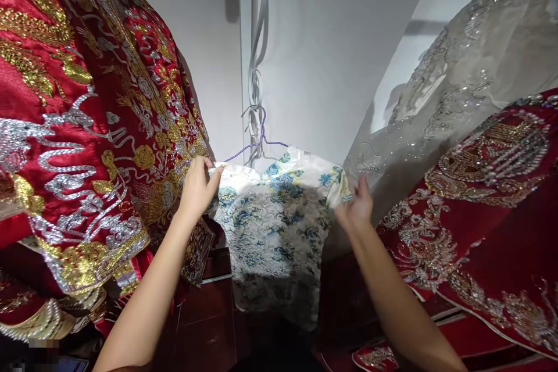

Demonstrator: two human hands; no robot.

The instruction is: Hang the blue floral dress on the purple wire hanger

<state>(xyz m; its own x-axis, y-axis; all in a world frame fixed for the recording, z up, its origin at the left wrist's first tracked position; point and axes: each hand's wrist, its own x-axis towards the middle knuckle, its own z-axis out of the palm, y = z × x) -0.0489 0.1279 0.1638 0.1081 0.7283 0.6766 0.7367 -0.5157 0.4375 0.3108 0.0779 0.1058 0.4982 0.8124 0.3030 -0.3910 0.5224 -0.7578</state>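
A white dress with a blue and yellow flower print point(274, 221) hangs on a purple wire hanger point(261, 138) against the white wall. My left hand point(197, 186) pinches the dress's left shoulder, fingers closed on the cloth. My right hand point(358, 204) is at the dress's right shoulder edge, fingers spread and slightly blurred, touching or just beside the fabric.
A red robe with gold and silver embroidery point(82, 128) hangs close on the left. On the right hang a pale beaded gown point(471, 81) and another red embroidered garment point(488, 215). White cables point(256, 58) run down the wall. Dark red furniture point(209, 319) is below.
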